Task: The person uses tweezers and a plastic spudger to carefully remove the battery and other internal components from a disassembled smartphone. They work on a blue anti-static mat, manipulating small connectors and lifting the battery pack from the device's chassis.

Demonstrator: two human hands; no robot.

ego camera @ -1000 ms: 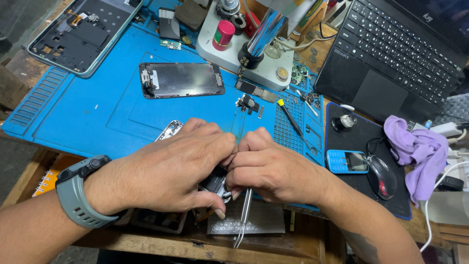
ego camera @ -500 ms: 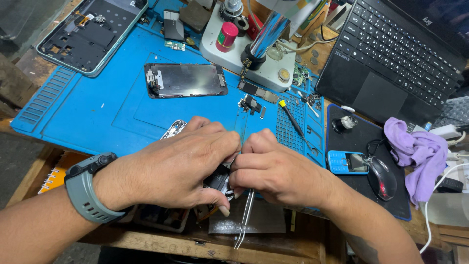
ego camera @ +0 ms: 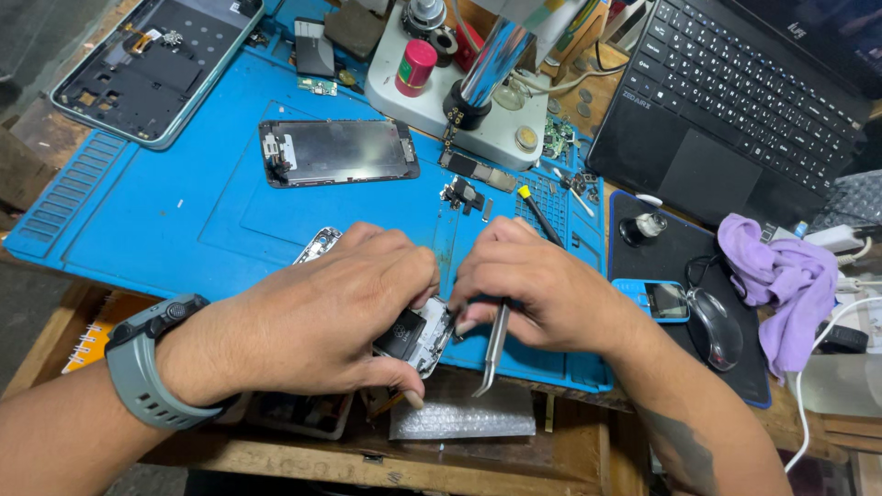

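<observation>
An opened phone (ego camera: 415, 335) sits at the near edge of the blue mat (ego camera: 165, 230), clasped by the left hand (ego camera: 322, 317), whose fingers curl closed around it. The right hand (ego camera: 542, 294) pinches metal tweezers (ego camera: 494, 347) and touches the phone's edge. A detached screen (ego camera: 340, 152) lies farther back on the bench (ego camera: 303, 455), a laptop (ego camera: 735, 101) to the right.

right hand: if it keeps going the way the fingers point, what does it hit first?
The right hand points left toward the opened phone held under the left hand. It would likely meet that phone first; the fingertips look already at it.
</observation>
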